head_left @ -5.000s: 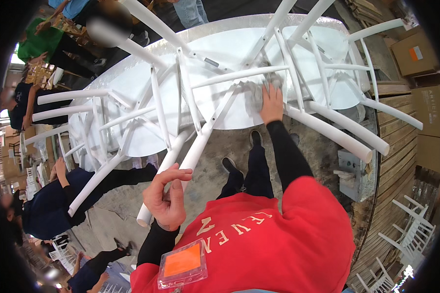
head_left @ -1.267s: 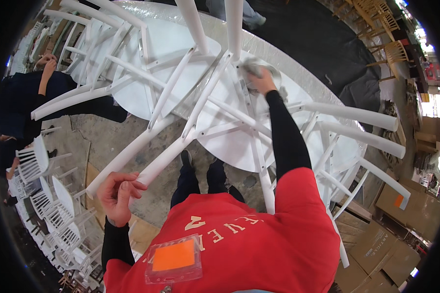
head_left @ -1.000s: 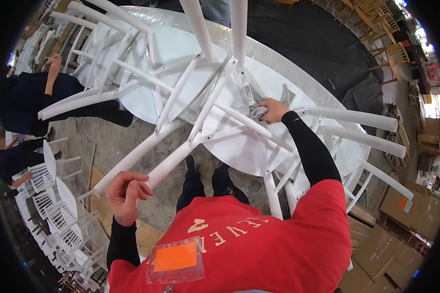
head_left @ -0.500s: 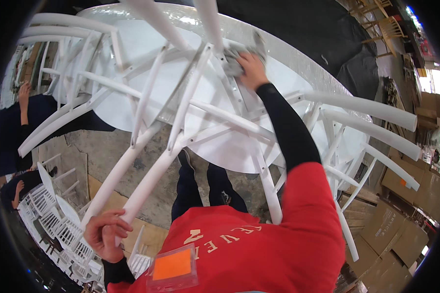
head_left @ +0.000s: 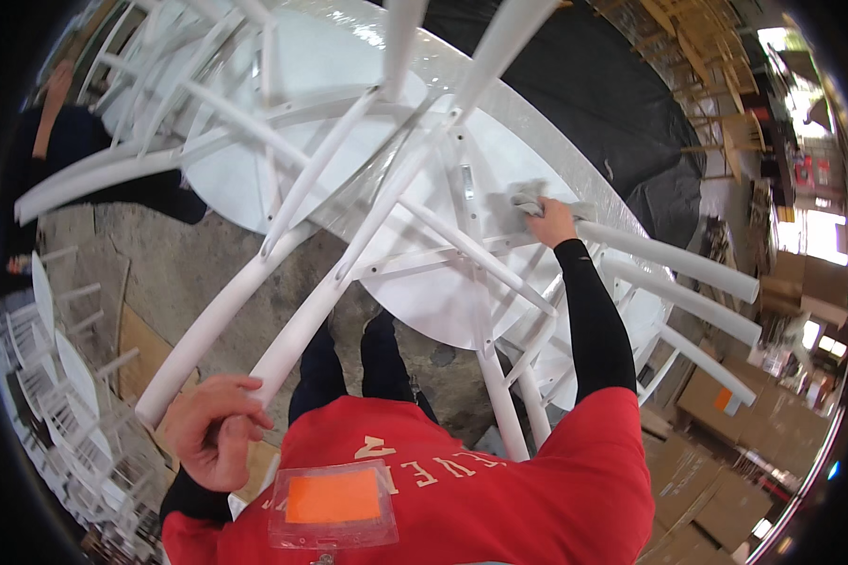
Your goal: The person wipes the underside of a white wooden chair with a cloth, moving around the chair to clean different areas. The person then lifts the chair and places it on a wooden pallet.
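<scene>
My right hand (head_left: pixel 553 223) is closed around a grey cloth (head_left: pixel 530 196), pressed against the white underside of an upturned round top (head_left: pixel 422 292). White legs (head_left: pixel 299 330) and crossing braces rise from this top, and small metal fittings show on it. At the lower left, my left hand (head_left: pixel 219 428) is beside the end of a leg, its fingers loosely bent and apart. Whether it touches the leg is hard to tell. A second upturned round white top (head_left: pixel 226 188) lies to the left, with legs and braces of its own.
Clear plastic wrap (head_left: pixel 575 179) covers the surface beneath, beside black sheeting (head_left: pixel 645 141). More white legs (head_left: pixel 678 254) jut out at right. Cardboard boxes (head_left: pixel 716 480) and wooden chairs (head_left: pixel 725 141) stand beyond. Another person's arm (head_left: pixel 52 108) shows at far left, above white furniture (head_left: pixel 57 377).
My right hand has moved right and nearer to me with the cloth. My left hand has loosened from the leg end. The whole view has shifted.
</scene>
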`<action>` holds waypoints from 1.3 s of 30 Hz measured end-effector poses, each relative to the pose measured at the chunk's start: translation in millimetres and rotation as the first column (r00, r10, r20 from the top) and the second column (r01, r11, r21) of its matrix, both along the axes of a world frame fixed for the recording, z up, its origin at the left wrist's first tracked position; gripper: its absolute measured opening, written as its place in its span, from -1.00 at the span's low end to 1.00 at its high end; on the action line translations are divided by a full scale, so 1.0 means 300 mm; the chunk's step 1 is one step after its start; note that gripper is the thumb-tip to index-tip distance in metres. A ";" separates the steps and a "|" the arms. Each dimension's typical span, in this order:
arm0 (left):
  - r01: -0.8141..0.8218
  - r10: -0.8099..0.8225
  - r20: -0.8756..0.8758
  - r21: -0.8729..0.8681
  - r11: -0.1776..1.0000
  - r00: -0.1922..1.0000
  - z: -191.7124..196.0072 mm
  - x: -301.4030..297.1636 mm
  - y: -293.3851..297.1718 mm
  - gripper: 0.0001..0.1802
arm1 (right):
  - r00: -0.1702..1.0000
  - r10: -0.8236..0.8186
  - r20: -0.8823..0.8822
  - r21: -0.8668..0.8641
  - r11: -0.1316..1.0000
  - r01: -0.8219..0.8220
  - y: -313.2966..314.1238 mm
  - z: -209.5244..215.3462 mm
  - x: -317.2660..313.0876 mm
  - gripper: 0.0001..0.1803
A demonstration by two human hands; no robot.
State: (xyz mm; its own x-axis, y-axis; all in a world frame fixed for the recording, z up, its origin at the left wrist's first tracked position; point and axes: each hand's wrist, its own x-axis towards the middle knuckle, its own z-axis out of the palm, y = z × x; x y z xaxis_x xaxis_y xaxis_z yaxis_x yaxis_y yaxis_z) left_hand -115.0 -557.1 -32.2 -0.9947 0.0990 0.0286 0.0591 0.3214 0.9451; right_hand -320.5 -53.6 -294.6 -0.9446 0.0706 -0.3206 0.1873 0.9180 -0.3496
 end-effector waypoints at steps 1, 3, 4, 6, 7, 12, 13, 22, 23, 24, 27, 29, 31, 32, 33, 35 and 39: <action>-0.043 0.043 0.006 0.041 0.998 0.999 -0.001 -0.003 0.010 -0.84 | 0.993 -0.046 0.112 -0.294 0.953 0.078 -0.068 0.039 -0.001 -0.54; -0.036 0.036 -0.016 0.032 0.999 0.999 -0.005 0.000 0.011 -0.84 | 0.999 -0.050 0.000 -0.531 0.846 0.042 -0.266 0.136 0.037 -0.49; -0.030 0.030 -0.025 0.027 0.999 0.999 -0.007 0.007 0.011 -0.84 | 0.970 -0.041 -0.239 -0.487 0.870 -0.084 -0.394 0.198 0.104 -0.44; -0.057 0.057 0.010 0.071 0.996 0.998 -0.017 0.025 0.002 -0.84 | 0.664 0.284 -0.691 -0.187 0.818 -0.544 -0.597 0.274 0.268 -0.47; -0.037 0.036 0.012 0.087 0.995 0.999 -0.012 0.014 -0.002 -0.84 | 0.721 0.375 -0.583 -0.196 0.796 -0.572 -0.623 0.189 0.367 -0.51; -0.020 0.018 0.023 0.079 0.997 1.000 -0.026 0.025 -0.024 -0.82 | 0.764 0.505 -0.403 -0.015 0.830 -0.557 -0.772 -0.058 0.458 -0.55; -0.002 0.002 -0.003 0.081 0.997 1.000 -0.031 0.023 -0.025 -0.83 | 0.799 0.451 -0.397 0.003 0.872 -0.490 -0.813 -0.092 0.411 -0.52; 0.010 -0.009 -0.011 0.108 0.994 1.000 -0.005 0.014 -0.019 -0.81 | 0.800 0.235 -0.552 0.284 0.955 -0.084 -0.904 -0.266 -0.144 -0.56; 0.012 -0.012 -0.004 0.118 0.993 1.000 -0.018 0.022 -0.027 -0.81 | 0.761 0.197 -0.618 0.273 0.962 -0.026 -0.920 -0.256 -0.109 -0.55; 0.012 -0.012 -0.003 0.117 0.993 1.000 -0.019 0.025 -0.024 -0.81 | 0.749 0.199 -0.633 0.291 0.957 -0.008 -0.904 -0.251 -0.088 -0.64; -0.020 0.013 0.054 0.134 0.991 0.998 -0.017 0.040 -0.018 -0.82 | 0.789 0.207 -0.578 0.273 0.961 -0.053 -0.815 -0.203 0.077 -0.80; -0.069 0.045 0.138 0.175 0.982 0.989 -0.002 0.040 -0.003 -0.82 | 0.800 0.286 -0.527 0.332 0.936 -0.117 -0.737 -0.196 0.233 -0.74; -0.013 -0.001 0.070 0.207 0.978 0.998 -0.026 0.038 -0.009 -0.82 | 0.797 0.300 -0.525 0.287 0.943 -0.166 -0.701 -0.162 0.331 -0.68; 0.013 -0.022 0.038 0.221 0.975 0.999 -0.038 0.034 -0.006 -0.82 | 0.832 0.270 -0.484 0.185 0.961 -0.204 -0.693 -0.135 0.374 -0.63; 0.037 -0.040 0.013 0.200 0.979 0.999 -0.038 0.024 -0.003 -0.81 | 0.822 0.263 -0.506 0.174 0.964 -0.201 -0.718 -0.116 0.421 -0.61; 0.043 -0.051 0.043 0.163 0.986 0.998 -0.028 0.023 0.005 -0.79 | 0.821 0.219 -0.528 0.122 0.976 -0.182 -0.833 -0.126 0.584 -0.59; 0.064 -0.072 0.059 0.131 0.989 0.996 -0.028 0.040 -0.023 -0.78 | 0.914 0.255 -0.315 0.059 0.967 -0.250 -0.910 -0.176 0.878 -0.76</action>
State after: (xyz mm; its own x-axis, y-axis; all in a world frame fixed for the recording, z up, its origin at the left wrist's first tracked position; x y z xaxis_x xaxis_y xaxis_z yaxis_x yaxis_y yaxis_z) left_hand -103.0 -563.9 -40.6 -0.9860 0.1658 -0.0179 0.0148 0.1940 0.9809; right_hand -56.9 -326.8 -347.5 -0.9835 -0.1807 -0.0018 -0.1696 0.9265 -0.3359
